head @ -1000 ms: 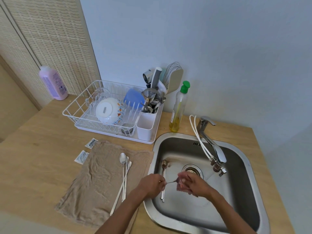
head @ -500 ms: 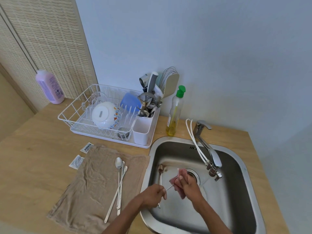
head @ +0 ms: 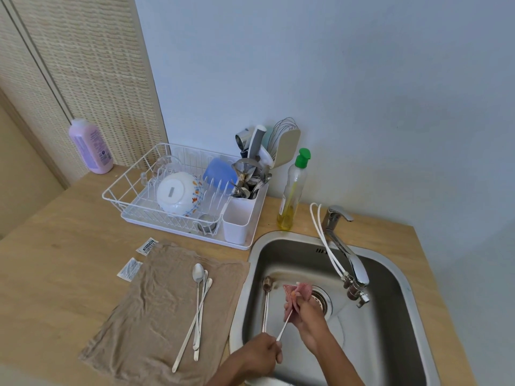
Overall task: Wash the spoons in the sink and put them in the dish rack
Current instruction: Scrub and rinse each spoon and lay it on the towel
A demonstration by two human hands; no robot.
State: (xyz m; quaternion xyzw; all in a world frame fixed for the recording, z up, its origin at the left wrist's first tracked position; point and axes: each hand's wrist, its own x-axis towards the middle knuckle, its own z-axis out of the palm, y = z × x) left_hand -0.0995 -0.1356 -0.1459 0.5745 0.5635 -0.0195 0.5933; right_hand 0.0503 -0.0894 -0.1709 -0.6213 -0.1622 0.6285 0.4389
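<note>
Over the steel sink (head: pixel 401 277), my left hand (head: pixel 260 355) pinches the handle end of a long thin spoon (head: pixel 284 327). My right hand (head: pixel 308 310) grips a pink cloth (head: pixel 298 292) wrapped around that spoon's bowl end, which is hidden. A second spoon (head: pixel 266 299) lies on the sink floor to the left. Three more long spoons (head: pixel 198 296) lie on the brown towel (head: pixel 156 302). The white dish rack (head: pixel 131 188) stands behind the towel, with a cutlery cup (head: pixel 237 222) full of utensils at its right end.
A faucet (head: pixel 348 260) with a white hose reaches over the sink's back right. A dish soap bottle (head: pixel 292 196) stands behind the sink. A white bowl (head: pixel 178 193) and blue cup sit in the rack. A purple bottle (head: pixel 92 147) stands far left. Two sachets (head: pixel 129 268) lie beside the towel.
My right hand with the pink cloth has slid along the spoon toward its bowl end while my left hand drew back toward the sink's near edge. The view shifted slightly.
</note>
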